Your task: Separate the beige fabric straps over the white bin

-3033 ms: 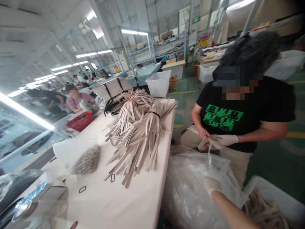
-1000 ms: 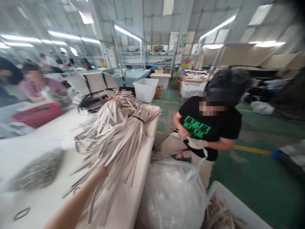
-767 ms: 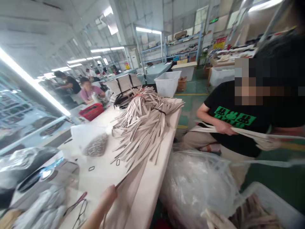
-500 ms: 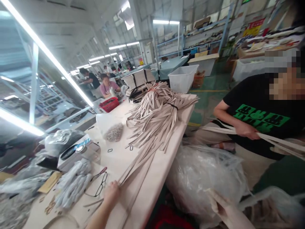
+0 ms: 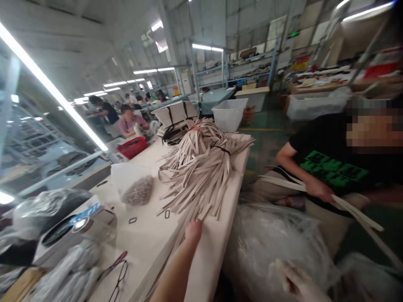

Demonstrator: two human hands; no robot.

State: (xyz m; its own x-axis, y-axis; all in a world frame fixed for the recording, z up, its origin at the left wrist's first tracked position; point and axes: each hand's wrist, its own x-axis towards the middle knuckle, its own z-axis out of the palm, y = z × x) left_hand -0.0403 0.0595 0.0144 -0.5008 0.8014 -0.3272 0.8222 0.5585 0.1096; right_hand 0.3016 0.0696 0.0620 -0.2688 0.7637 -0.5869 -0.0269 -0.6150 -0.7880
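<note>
My left hand (image 5: 193, 230) reaches over the table, its fingers closed round a beige strap near the lower end of the pile. Long beige straps (image 5: 192, 176) lie in a big loose heap, with a dark tie (image 5: 222, 149) round part of it. A few straps trail from the heap past my left wrist toward the near edge. My right hand (image 5: 291, 274) is low at the right, in front of a clear plastic bag (image 5: 277, 235). Its fingers look stretched and apart, somewhat blurred, and no object shows in them. Two small dark rectangular rings (image 5: 132, 220) lie left of the straps.
A bag of small parts (image 5: 138, 191), glasses (image 5: 119, 272), grey gloves (image 5: 69, 272) and a boxed round device (image 5: 75, 230) stand on the left. At the right, a seated co-worker (image 5: 333, 167) holds straps. A red basket (image 5: 132, 147) and white bin (image 5: 229, 115) are farther back.
My left hand has moved forward along the trailing straps to the heap's lower end. The view has shifted, and the co-worker's straps have moved a little. My right hand stays low over the plastic.
</note>
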